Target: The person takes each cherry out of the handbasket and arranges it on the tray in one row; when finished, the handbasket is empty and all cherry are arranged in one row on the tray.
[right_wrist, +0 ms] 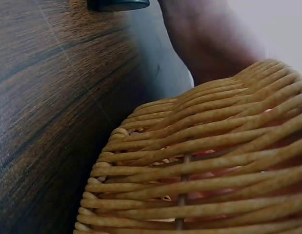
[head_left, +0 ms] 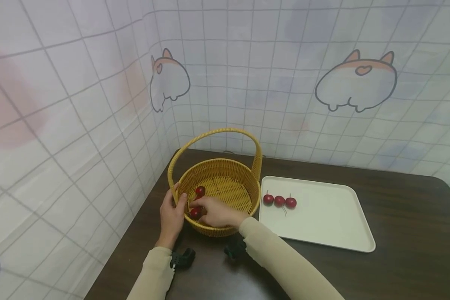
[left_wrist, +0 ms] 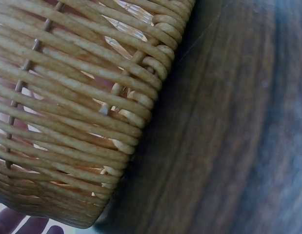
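A yellow woven basket (head_left: 218, 162) with a tall arched handle stands on the table. My left hand (head_left: 172, 214) grips its left side by the foot of the handle, thumb at the rim and fingers outside. My right hand (head_left: 215, 211) reaches over the near rim into the basket, its thumb and index finger around a red cherry (head_left: 196, 213). Just beyond those fingers lies another dark red cherry (head_left: 200, 190). Both wrist views are mostly filled by the basket's woven wall (left_wrist: 68, 112), which hides most of the fingers.
Right of the basket, a white rectangular tray (head_left: 322, 212) lies on the dark wooden table (head_left: 405, 216). Three cherries (head_left: 279, 201) with stems sit in a row at the tray's left side. A grid-patterned cloth (head_left: 277, 83) hangs behind and to the left.
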Available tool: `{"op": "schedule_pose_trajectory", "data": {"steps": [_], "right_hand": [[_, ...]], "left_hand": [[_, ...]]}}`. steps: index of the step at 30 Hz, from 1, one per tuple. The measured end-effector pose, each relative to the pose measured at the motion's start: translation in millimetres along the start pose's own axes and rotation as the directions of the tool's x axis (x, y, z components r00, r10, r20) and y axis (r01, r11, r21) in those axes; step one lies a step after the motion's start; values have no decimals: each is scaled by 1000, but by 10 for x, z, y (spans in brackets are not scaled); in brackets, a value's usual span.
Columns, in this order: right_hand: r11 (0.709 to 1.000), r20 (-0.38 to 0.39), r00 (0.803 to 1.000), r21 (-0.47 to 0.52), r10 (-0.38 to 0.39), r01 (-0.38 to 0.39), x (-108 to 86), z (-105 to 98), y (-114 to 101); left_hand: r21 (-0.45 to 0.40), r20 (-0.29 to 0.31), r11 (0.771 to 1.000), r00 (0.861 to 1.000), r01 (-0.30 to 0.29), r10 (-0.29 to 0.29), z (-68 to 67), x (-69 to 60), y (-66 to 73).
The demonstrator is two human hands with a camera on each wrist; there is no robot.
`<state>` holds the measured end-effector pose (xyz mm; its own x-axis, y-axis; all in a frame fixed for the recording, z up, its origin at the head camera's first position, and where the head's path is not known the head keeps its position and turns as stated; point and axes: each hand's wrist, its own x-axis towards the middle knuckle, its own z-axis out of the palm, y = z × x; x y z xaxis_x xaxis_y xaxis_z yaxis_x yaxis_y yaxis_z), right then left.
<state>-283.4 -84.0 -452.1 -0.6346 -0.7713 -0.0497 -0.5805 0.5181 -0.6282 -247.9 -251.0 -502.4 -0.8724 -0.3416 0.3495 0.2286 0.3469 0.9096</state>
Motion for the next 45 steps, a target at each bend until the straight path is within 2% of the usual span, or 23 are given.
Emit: {"op": "schedule_pose_trajectory", "data": {"steps": [5, 9, 17, 25, 30, 37, 41, 45], "right_hand": [[1000, -6, 1000, 8, 30, -30, 14, 1, -6], [998, -12, 999, -28, 52, -52, 38, 10, -25], [974, 7, 1000, -226, -10, 11, 89, 27, -47], [975, -12, 999, -216, 48, -50, 116, 39, -28], [981, -1, 1000, -193, 18, -18, 95, 26, 6], [995, 4, 1000, -100, 5, -5, -124, -98, 29], [998, -68, 998, -68, 3, -8, -329, -216, 13], [1000, -175, 984, 0, 29, -30, -538, -285, 33]], "left_hand": [[15, -10, 1000, 1000, 3, -3, -9, 4, 14], [25, -15, 1000, 1000, 9, -9, -20, 6, 23], [19, -24, 1000, 1000, 7, -7, -25, 26, 39], [25, -21, 1000, 1000, 0, 0, -26, 35, 29], [33, -16, 999, 1000, 9, -8, -21, 28, 35], [27, 0, 999, 1000, 24, -24, -5, 2, 26], [8, -8, 1000, 1000, 5, -5, 4, 2, 40], [6, -9, 1000, 1000, 8, -8, 11, -14, 57]]}}
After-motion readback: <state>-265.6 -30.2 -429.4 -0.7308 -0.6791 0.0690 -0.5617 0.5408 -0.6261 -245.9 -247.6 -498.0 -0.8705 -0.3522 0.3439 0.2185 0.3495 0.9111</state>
